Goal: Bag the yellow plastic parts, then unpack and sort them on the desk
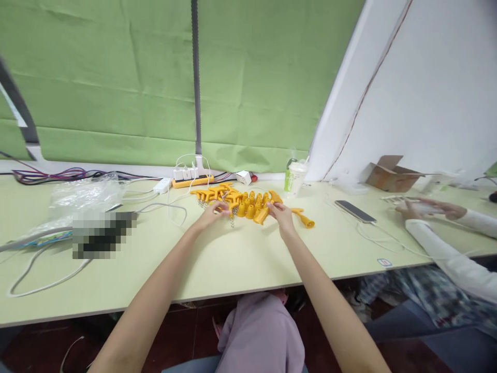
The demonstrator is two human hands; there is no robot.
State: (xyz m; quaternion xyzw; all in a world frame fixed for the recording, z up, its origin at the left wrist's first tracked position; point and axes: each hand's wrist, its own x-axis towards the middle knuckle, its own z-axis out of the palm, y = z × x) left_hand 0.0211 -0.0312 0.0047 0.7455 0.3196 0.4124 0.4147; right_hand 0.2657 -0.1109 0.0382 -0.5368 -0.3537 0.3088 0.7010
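A heap of small yellow plastic parts (pixel 248 203) lies on the pale green table (pixel 217 264), some cone-shaped, some T-shaped with metal screws. My left hand (pixel 213 213) reaches to the heap's left side, fingers curled around a yellow part with a screw. My right hand (pixel 280 213) is at the heap's right side, fingers pinched on a yellow cone part (pixel 261 215). Another yellow piece (pixel 305 219) lies apart, to the right of my right hand.
A power strip (pixel 192 181) with plugs and cables sits behind the heap. A cup (pixel 297 177) stands at the back right, a phone (pixel 355 211) lies on a cable further right. A clear plastic bag (pixel 83 197) lies left. Another person's hands (pixel 423 208) work at the right, near a cardboard box (pixel 390 173).
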